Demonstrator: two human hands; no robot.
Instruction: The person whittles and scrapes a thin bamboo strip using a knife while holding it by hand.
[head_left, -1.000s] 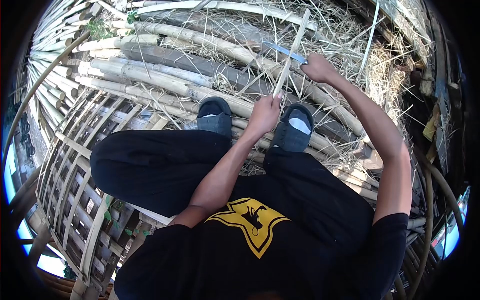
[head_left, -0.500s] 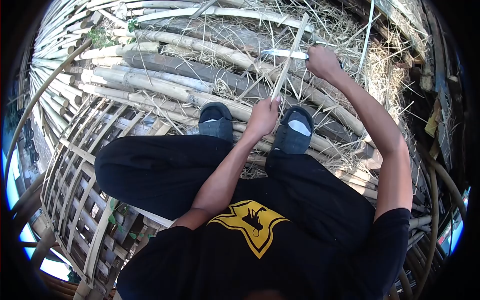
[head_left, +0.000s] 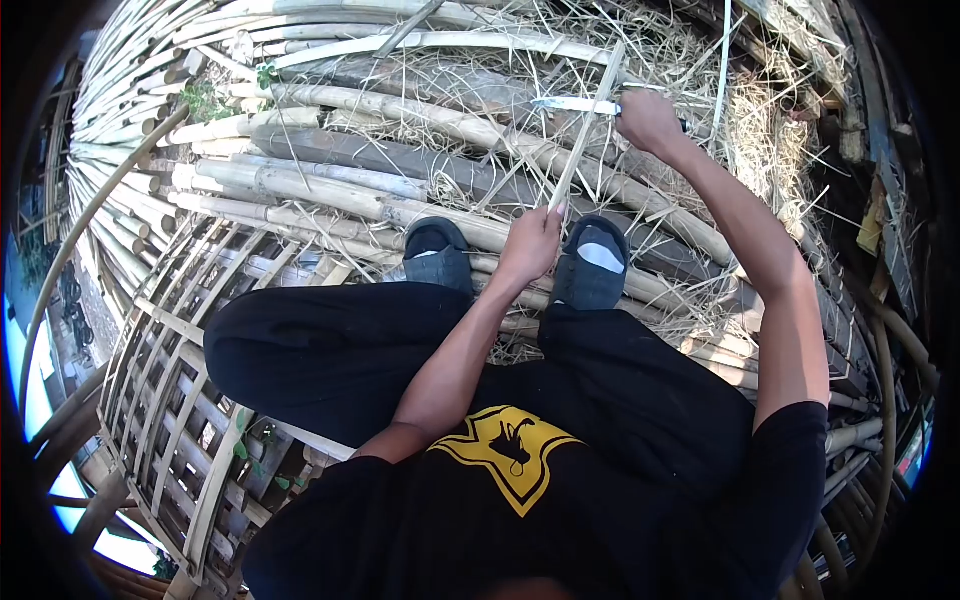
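Note:
My left hand (head_left: 533,243) is closed around the lower end of a pale bamboo strip (head_left: 588,132), which slants up and to the right, away from my feet. My right hand (head_left: 648,118) grips the handle of a knife (head_left: 578,104). The blade points left and crosses the strip in its upper part, apparently against it. Most of the knife handle is hidden by my fingers; a dark end shows past my fist. Thin shavings (head_left: 490,165) lie around and beneath the strip.
Bamboo poles (head_left: 400,100) cover the ground ahead, with a large stack of poles (head_left: 110,150) at the far left. A woven bamboo lattice (head_left: 190,400) stands at my left. My sandalled feet (head_left: 590,265) rest on the poles. More shavings heap up (head_left: 760,130) at the right.
The whole view has shifted slightly, so most things sit a little lower and farther right. Both hands keep their holds, and the knife still crosses the strip at about the same place.

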